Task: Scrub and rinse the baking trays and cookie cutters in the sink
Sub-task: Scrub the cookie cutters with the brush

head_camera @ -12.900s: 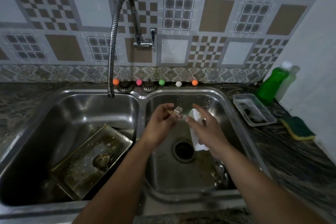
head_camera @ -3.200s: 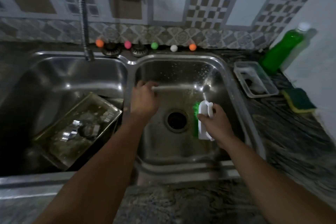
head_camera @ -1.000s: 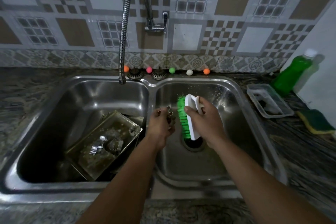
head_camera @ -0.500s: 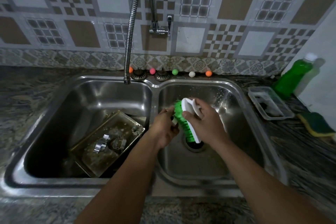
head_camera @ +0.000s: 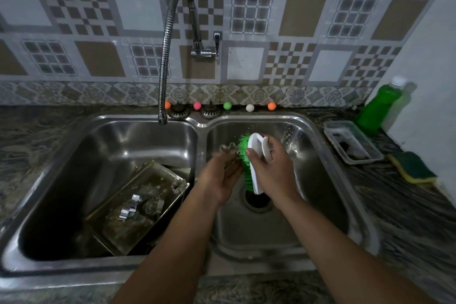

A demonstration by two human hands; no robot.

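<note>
Over the right basin of the steel sink (head_camera: 320, 131), my left hand (head_camera: 219, 177) holds a small metal cookie cutter (head_camera: 228, 149), blurred by motion. My right hand (head_camera: 270, 170) grips a white scrub brush with green bristles (head_camera: 249, 163), the bristles pressed against the cutter. In the left basin a dirty baking tray (head_camera: 116, 227) leans tilted, with cookie cutters (head_camera: 130, 207) lying on it and another (head_camera: 179, 185) at its upper edge.
A flexible steel faucet (head_camera: 164, 61) hangs over the left basin; no water runs. Small coloured balls (head_camera: 227, 105) line the sink's back ledge. On the right counter stand a clear plastic container (head_camera: 352, 145), a green soap bottle (head_camera: 377, 108) and a green-yellow sponge (head_camera: 410, 168).
My left hand has tilted the cookie cutter upward against the bristles, and the brush has shifted slightly along it. The tray and other cutters have not moved.
</note>
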